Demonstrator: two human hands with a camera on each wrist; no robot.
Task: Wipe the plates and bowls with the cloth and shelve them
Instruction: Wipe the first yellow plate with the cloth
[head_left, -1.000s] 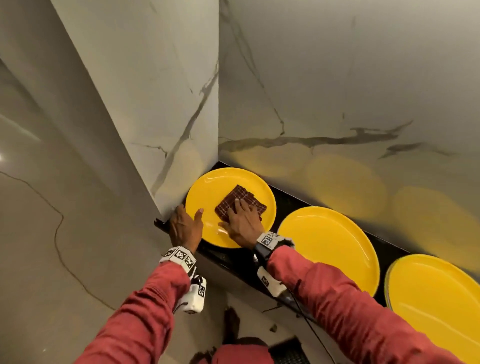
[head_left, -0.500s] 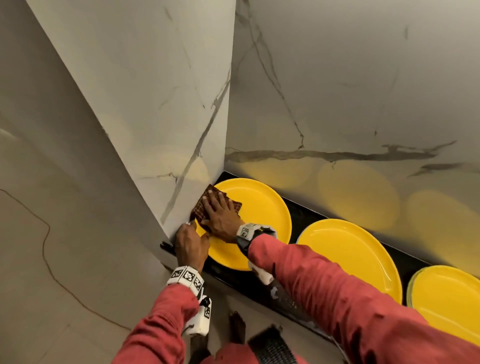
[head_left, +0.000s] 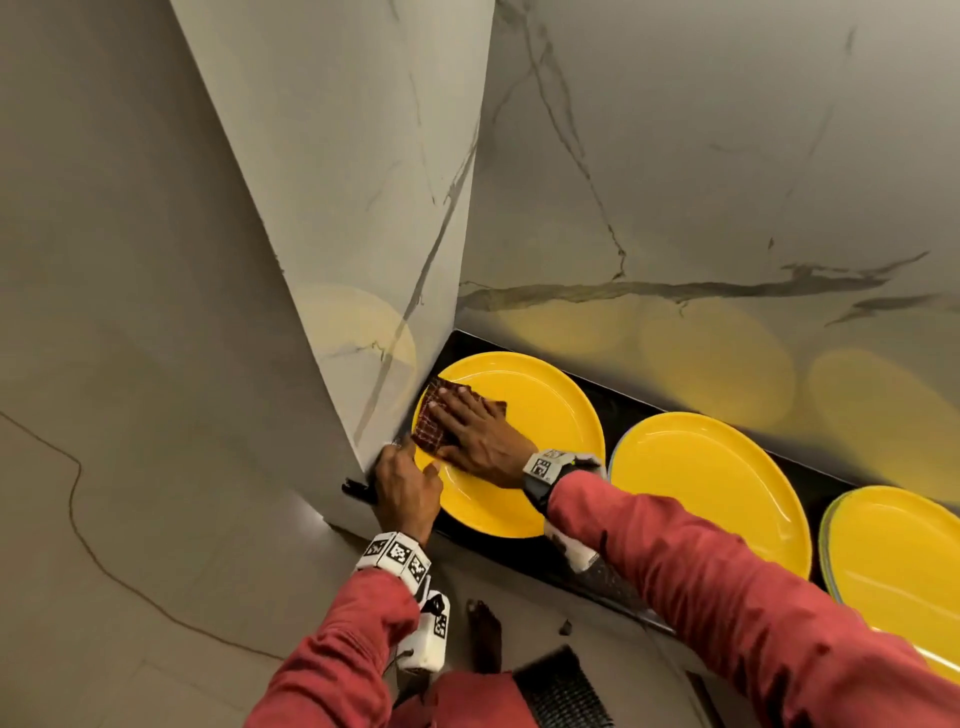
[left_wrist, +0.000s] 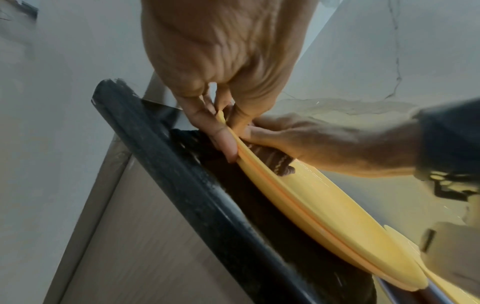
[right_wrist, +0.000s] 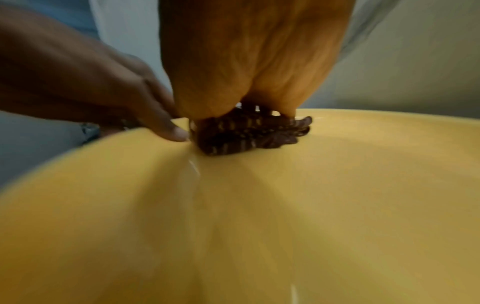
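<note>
A yellow plate (head_left: 540, 415) lies at the left end of a black counter (head_left: 597, 577), in the corner of the marble walls. A brown checked cloth (head_left: 434, 423) lies on the plate's left side. My right hand (head_left: 457, 423) presses the cloth down with straight fingers. My left hand (head_left: 410, 467) pinches the plate's near-left rim, thumb on top. The left wrist view shows that pinch on the rim (left_wrist: 228, 133), the plate (left_wrist: 324, 216) and the cloth (left_wrist: 272, 158). In the right wrist view the cloth (right_wrist: 249, 133) is bunched under my palm on the plate (right_wrist: 259, 216).
Two more yellow plates (head_left: 711, 483) (head_left: 904, 571) lie in a row to the right on the counter. A marble wall panel (head_left: 363, 234) juts out just left of the plate, with another wall close behind. My foot (head_left: 483, 634) stands on the floor below.
My right hand has slid the cloth from the plate's middle to its left side by the wall. The left hand has stayed on the rim.
</note>
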